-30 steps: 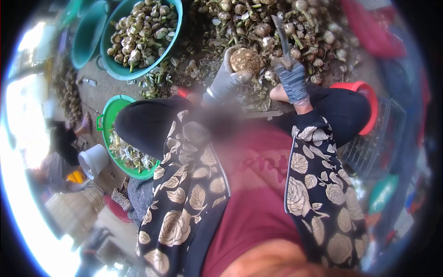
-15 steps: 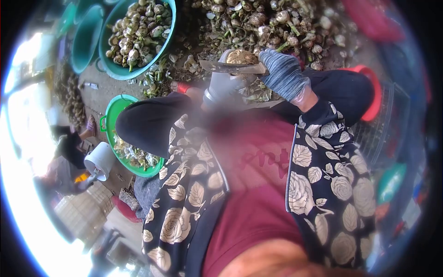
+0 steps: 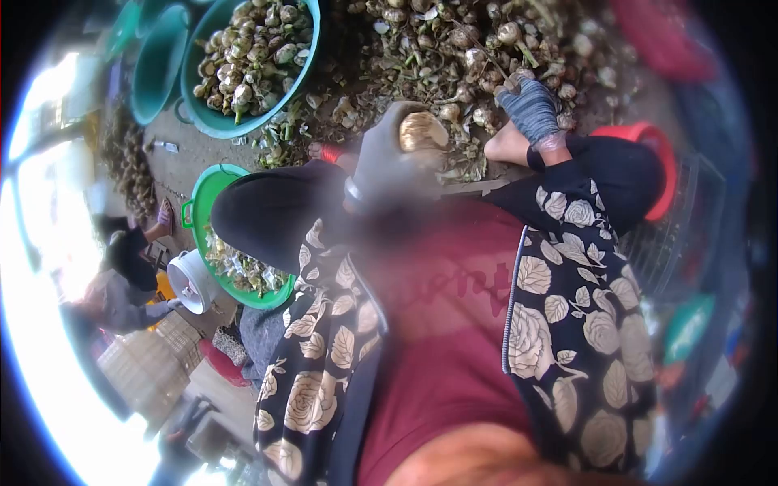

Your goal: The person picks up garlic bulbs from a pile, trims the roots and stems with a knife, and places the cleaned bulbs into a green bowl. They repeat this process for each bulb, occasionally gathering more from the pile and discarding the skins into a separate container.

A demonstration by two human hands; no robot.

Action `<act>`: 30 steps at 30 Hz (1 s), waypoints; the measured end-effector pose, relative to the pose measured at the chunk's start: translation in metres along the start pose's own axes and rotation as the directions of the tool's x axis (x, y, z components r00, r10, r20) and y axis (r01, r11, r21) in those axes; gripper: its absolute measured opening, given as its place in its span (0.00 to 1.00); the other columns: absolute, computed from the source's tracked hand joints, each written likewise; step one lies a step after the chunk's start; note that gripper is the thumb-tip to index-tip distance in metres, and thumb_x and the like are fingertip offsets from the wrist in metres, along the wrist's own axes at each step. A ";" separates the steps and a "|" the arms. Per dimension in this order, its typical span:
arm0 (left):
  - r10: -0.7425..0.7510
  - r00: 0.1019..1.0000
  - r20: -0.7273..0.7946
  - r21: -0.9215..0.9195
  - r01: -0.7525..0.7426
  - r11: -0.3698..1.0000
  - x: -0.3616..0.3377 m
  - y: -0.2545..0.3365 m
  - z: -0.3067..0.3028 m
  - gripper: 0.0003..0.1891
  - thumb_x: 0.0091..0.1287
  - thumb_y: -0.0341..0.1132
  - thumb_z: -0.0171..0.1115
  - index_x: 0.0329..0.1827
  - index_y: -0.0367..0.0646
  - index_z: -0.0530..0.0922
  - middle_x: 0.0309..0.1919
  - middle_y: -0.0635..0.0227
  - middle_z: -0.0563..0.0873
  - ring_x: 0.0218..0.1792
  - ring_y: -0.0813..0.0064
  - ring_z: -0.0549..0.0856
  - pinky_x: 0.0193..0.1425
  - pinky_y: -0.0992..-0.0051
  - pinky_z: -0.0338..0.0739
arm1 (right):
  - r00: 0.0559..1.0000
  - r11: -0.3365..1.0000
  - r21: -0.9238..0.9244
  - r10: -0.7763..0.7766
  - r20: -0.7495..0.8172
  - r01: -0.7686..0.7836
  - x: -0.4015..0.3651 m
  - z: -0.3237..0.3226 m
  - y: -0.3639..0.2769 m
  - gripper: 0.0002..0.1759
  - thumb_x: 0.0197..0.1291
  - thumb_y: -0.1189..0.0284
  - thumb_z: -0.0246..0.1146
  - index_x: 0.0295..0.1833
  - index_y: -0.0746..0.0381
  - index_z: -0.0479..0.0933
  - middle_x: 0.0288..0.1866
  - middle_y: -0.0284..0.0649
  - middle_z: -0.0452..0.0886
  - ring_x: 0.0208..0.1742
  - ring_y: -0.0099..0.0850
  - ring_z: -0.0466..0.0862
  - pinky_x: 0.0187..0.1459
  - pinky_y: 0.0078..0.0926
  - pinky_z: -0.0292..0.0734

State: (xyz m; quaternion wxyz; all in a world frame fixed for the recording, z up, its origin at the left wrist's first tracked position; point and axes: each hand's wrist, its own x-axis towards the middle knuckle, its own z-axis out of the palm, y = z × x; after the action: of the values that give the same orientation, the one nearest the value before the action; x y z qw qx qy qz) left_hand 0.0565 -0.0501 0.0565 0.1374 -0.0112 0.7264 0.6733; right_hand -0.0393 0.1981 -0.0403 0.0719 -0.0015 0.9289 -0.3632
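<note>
My left hand, in a grey glove, is closed around a round tan bulb with a pale patch on its side. It is held over my lap, and the palm side is partly blurred. My right hand, in a blue-grey striped glove, reaches to the near side of a heap of bulbs. Its fingers are curled. A thin dark edge runs from them towards the heap, seemingly the knife seen edge-on; most of it is hidden.
A teal tub full of bulbs stands upper left. A green basin of trimmings sits by my knee. Beyond it are a white bucket and another person's arm. A red basin lies at right.
My right hand has moved away from the bulb, up and right to the heap; the knife no longer lies across the bulb. My left hand has turned, still holding the bulb.
</note>
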 end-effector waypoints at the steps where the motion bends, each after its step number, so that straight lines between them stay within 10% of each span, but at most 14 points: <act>1: -0.040 0.999 -0.010 0.209 0.041 0.977 -0.002 0.012 0.004 0.32 0.43 0.42 0.73 0.50 0.38 0.72 0.42 0.62 0.82 0.47 0.71 0.82 0.49 0.73 0.76 | 0.999 1.000 0.026 0.014 0.049 -0.016 -0.006 0.001 -0.005 0.21 0.51 0.61 0.62 0.44 0.66 0.76 0.36 0.49 0.82 0.39 0.43 0.82 0.42 0.33 0.77; 4: 0.183 0.955 0.231 0.739 -0.295 0.605 0.007 0.000 0.010 0.25 0.43 0.35 0.66 0.48 0.44 0.74 0.44 0.62 0.81 0.46 0.60 0.80 0.48 0.67 0.74 | 0.933 0.935 -0.084 -0.334 0.133 0.346 -0.018 -0.006 -0.038 0.16 0.51 0.64 0.61 0.39 0.65 0.76 0.33 0.48 0.81 0.37 0.44 0.81 0.39 0.35 0.76; 10: 0.272 0.573 0.773 0.609 -0.791 -0.065 0.023 -0.037 0.018 0.07 0.49 0.34 0.57 0.31 0.51 0.79 0.38 0.69 0.78 0.44 0.71 0.77 0.48 0.73 0.69 | 0.763 0.777 -0.195 -0.479 0.433 0.599 -0.018 0.000 -0.104 0.12 0.51 0.67 0.60 0.35 0.65 0.76 0.32 0.50 0.80 0.34 0.46 0.81 0.37 0.39 0.76; 13: 0.017 0.591 0.806 0.591 -0.807 0.005 0.027 -0.040 0.005 0.06 0.49 0.34 0.57 0.30 0.51 0.78 0.36 0.69 0.77 0.44 0.71 0.77 0.48 0.73 0.69 | 0.759 0.769 -0.311 -0.321 0.566 0.558 -0.003 0.009 -0.088 0.13 0.50 0.67 0.59 0.39 0.64 0.77 0.34 0.50 0.80 0.36 0.46 0.81 0.41 0.38 0.76; 14: -0.035 0.593 0.805 0.581 -0.798 -0.159 0.030 -0.052 -0.006 0.05 0.50 0.34 0.58 0.30 0.51 0.78 0.37 0.71 0.77 0.44 0.70 0.77 0.47 0.73 0.70 | 0.771 0.862 -0.379 -0.021 0.636 0.335 0.008 0.001 -0.082 0.15 0.51 0.66 0.58 0.42 0.63 0.78 0.39 0.52 0.80 0.41 0.46 0.81 0.46 0.36 0.76; 15: -0.187 0.634 0.750 0.565 -0.762 -0.317 0.034 -0.033 -0.023 0.05 0.51 0.34 0.59 0.31 0.51 0.78 0.38 0.72 0.77 0.45 0.69 0.76 0.49 0.71 0.69 | 0.798 0.870 -0.360 -0.060 0.600 0.336 0.006 0.001 -0.047 0.17 0.52 0.66 0.59 0.45 0.64 0.77 0.40 0.51 0.81 0.42 0.43 0.81 0.47 0.34 0.75; 18: 0.120 0.909 0.400 0.904 -0.370 -0.213 0.066 -0.010 -0.106 0.13 0.51 0.32 0.59 0.40 0.52 0.80 0.47 0.70 0.77 0.52 0.66 0.74 0.56 0.64 0.65 | 0.943 0.997 -0.070 -0.005 0.334 0.031 0.040 0.023 0.019 0.21 0.52 0.66 0.62 0.50 0.66 0.74 0.39 0.46 0.81 0.40 0.36 0.80 0.46 0.29 0.74; 22: 0.472 0.876 -0.101 0.972 0.189 -0.142 0.082 0.016 -0.171 0.21 0.49 0.39 0.66 0.49 0.50 0.76 0.49 0.65 0.79 0.55 0.63 0.74 0.60 0.57 0.62 | 0.964 0.890 0.372 0.262 0.053 -0.262 0.082 0.042 0.018 0.22 0.49 0.66 0.67 0.50 0.62 0.73 0.38 0.40 0.81 0.34 0.28 0.78 0.41 0.25 0.72; 25: 0.364 0.893 -0.266 0.902 0.096 0.422 0.099 -0.018 -0.169 0.22 0.49 0.40 0.67 0.48 0.46 0.77 0.42 0.60 0.81 0.47 0.60 0.79 0.51 0.64 0.72 | 0.940 0.869 0.431 0.321 -0.114 -0.244 0.116 0.080 0.007 0.28 0.46 0.65 0.68 0.53 0.61 0.70 0.39 0.41 0.81 0.36 0.30 0.78 0.42 0.26 0.72; 30: 0.052 0.991 -0.125 0.711 0.053 0.701 0.106 -0.101 -0.083 0.16 0.55 0.34 0.64 0.45 0.38 0.77 0.40 0.60 0.82 0.41 0.68 0.83 0.48 0.73 0.76 | 0.804 0.717 0.661 0.518 -0.293 -0.222 0.161 0.158 0.042 0.32 0.43 0.73 0.69 0.57 0.60 0.67 0.44 0.42 0.79 0.41 0.32 0.78 0.48 0.29 0.72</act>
State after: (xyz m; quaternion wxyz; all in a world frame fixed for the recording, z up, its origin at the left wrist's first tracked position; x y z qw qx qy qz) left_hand -0.0402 -0.1235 -0.0602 0.0816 -0.0034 0.9378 0.3376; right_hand -0.1750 0.1138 -0.2042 -0.0791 0.2987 0.7355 -0.6029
